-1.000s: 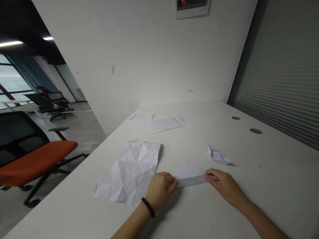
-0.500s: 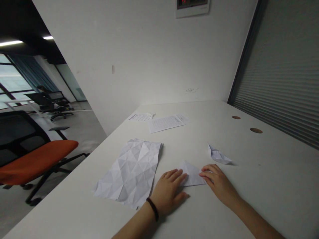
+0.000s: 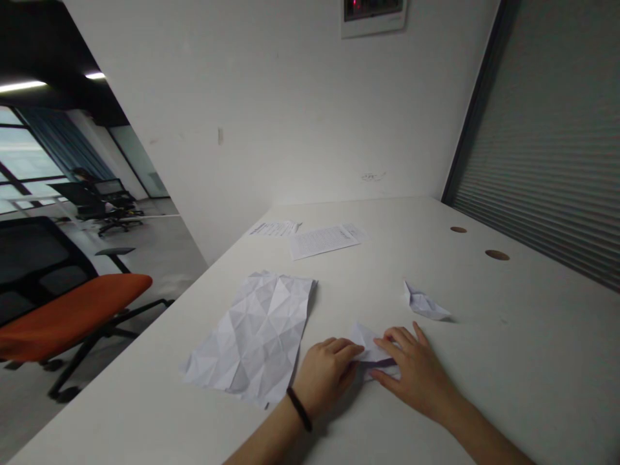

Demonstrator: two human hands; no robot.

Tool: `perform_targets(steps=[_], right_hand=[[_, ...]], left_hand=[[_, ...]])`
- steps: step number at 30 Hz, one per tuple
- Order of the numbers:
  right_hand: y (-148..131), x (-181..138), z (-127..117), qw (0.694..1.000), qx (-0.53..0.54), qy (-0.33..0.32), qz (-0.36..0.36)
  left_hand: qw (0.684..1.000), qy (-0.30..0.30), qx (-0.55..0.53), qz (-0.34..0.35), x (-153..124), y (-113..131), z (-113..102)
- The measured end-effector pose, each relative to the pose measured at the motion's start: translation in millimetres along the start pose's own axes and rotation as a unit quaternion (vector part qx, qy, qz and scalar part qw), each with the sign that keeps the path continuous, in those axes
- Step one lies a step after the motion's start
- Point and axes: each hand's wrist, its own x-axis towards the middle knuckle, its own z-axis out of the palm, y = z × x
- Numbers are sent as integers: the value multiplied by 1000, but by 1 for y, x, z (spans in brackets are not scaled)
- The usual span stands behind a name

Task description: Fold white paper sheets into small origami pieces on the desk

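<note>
A small folded white paper (image 3: 369,345) lies on the white table (image 3: 508,349) in front of me, with a dark gap showing at its near edge. My left hand (image 3: 327,374), a black band on its wrist, has its fingers curled and pinching the paper's left side. My right hand (image 3: 414,374) lies over the paper's right side with fingers stretched out and pressing down. Most of the paper is hidden under both hands.
A large creased white sheet (image 3: 254,332) lies to the left of my hands. A small folded paper boat (image 3: 423,303) sits beyond my right hand. Printed sheets (image 3: 324,240) lie further back. Two round cable holes (image 3: 497,255) are at the right. An orange chair (image 3: 62,313) stands left of the table.
The folded paper has got smaller under my hands. My left hand went from flat to a curled pinch, and my right hand slid left and nearer over the paper.
</note>
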Motion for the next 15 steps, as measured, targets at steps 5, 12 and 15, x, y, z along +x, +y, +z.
perform_targets(steps=[5,12,15], right_hand=[[-2,2,-4,999,13,-18,27],[2,2,1,975,199,60,83],[-1,1,8,945,303,94,82]], left_hand=[[998,44,-28,40,-4,9,-3],[956,256,-140,-33,-8,11,8],[957,195,-206,-52,-9,7,18]])
